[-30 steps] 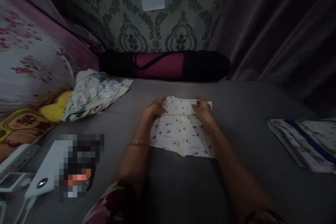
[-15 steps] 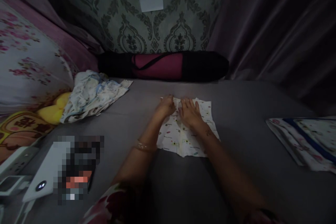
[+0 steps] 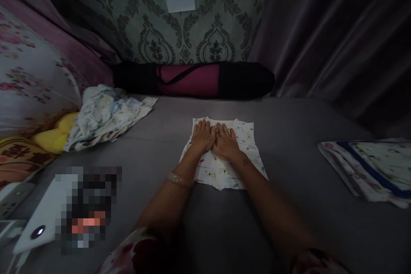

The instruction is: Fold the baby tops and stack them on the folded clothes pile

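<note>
A small white printed cloth (image 3: 224, 173) lies spread on the grey bed sheet (image 3: 298, 137), with faint creases and slightly uneven edges. My left hand (image 3: 203, 137) rests flat on its upper left part, fingers stretched away from me. Beside it, my right hand (image 3: 225, 141) presses flat near the cloth's upper middle, its fingers also extended. The two thumbs meet or nearly meet. Neither hand grips anything. Part of the cloth is hidden under the palms and wrists.
A crumpled cloth pile (image 3: 109, 113) and a yellow cushion (image 3: 54, 135) are at left. Nearer stand a white device (image 3: 48, 214) and a power strip (image 3: 16, 199). Folded cloths (image 3: 369, 171) lie at right. A black and pink roll-shaped bag (image 3: 189, 80) lies along the wall.
My left hand has gone from partly curled at the cloth's upper left to flat on it, closer to my right hand. My right hand has slid slightly toward me. The view has shifted a little.
</note>
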The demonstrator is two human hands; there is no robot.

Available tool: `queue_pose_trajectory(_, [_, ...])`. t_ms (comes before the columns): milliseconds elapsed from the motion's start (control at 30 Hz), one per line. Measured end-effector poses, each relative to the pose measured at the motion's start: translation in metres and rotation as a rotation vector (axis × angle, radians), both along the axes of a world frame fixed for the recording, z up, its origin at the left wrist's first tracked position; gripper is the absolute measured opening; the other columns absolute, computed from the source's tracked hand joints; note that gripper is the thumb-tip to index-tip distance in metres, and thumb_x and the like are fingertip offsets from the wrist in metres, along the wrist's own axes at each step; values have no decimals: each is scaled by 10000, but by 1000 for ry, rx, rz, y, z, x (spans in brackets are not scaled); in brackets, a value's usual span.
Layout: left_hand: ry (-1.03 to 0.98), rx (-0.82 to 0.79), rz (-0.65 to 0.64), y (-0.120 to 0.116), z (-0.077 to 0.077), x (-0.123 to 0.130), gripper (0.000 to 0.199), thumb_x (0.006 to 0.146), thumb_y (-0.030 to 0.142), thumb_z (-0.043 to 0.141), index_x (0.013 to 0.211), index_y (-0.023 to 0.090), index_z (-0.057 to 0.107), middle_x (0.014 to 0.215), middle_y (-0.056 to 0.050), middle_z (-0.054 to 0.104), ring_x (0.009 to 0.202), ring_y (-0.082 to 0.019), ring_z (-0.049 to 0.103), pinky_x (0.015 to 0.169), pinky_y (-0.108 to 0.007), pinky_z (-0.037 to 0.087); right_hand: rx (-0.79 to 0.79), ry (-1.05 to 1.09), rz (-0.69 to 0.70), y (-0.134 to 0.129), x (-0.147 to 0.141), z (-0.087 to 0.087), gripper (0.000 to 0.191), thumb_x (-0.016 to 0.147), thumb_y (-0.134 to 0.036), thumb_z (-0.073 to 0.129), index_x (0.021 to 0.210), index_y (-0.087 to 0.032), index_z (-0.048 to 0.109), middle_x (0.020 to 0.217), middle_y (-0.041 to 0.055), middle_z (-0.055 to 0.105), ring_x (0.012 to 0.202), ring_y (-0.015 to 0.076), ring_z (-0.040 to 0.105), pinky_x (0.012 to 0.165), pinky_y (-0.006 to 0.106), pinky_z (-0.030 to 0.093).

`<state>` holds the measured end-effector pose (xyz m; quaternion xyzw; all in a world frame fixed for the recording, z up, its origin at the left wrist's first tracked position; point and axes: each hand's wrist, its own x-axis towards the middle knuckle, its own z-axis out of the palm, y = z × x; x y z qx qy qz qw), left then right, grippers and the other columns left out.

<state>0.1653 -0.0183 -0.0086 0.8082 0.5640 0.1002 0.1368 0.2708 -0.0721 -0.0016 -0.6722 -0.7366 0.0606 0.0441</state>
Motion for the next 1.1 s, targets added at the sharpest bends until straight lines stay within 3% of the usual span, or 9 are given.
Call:
queue_pose_trajectory(233, [48,144,33,5,-6,-15,592,982,332,207,1447,-10,336,1513,-229,333,1434,-301,260,1173,-451,177,-10,60,-22,1,-1,0,590,958,-367,271,1518,-180,270,1598,100,180,1465,292,110,1159,522,64])
queue_pose_trajectory(500, [36,162,53,11,-19,-22,611,978,443,233,1440,68,371,1521,-208,330,1449,-323,209,1153,-516,199,-8,101,-21,3,-1,-3,593,948,-352,276,1516,-181,273,1595,110,187,1463,302,113,1152,547,65])
queue_pose_trajectory(600, [-46,135,47,14,-18,-23,576,968,425,308,1415,74,399,1520,-202,337,1450,-316,211,1159,-514,179,-15,110,-18,2,0,-1,597,951,-360,266,1519,-174,262,1597,113,177,1465,298,101,1153,546,55])
queue_pose_trajectory(700, [-307,61,88,13,-10,-32,572,962,434,338,1417,92,396,1489,-188,399,1403,-275,337,1142,-437,264,-76,123,-2,2,2,5,602,955,-366,255,1522,-161,249,1604,117,143,1470,300,71,1155,542,53])
queue_pose_trajectory(800, [-562,10,207,3,-2,-49,591,965,444,328,1443,98,357,1422,-182,489,1315,-249,468,1074,-378,374,-136,167,35,2,9,15,604,958,-351,237,1529,-153,222,1609,116,109,1475,282,50,1164,521,59])
queue_pose_trajectory(900, [-593,12,248,-18,-1,-67,562,942,400,416,1424,111,395,1399,-176,514,1294,-268,485,1067,-399,384,-130,232,41,1,18,24,609,968,-339,191,1540,-134,164,1610,117,90,1478,233,55,1179,465,77])
queue_pose_trajectory(1100, [-461,137,42,-46,-18,-84,490,898,307,505,1348,112,483,1421,-173,485,1334,-279,434,1117,-435,338,29,101,-53,-2,26,22,585,971,-331,217,1511,-111,259,1597,135,159,1470,250,115,1175,492,70])
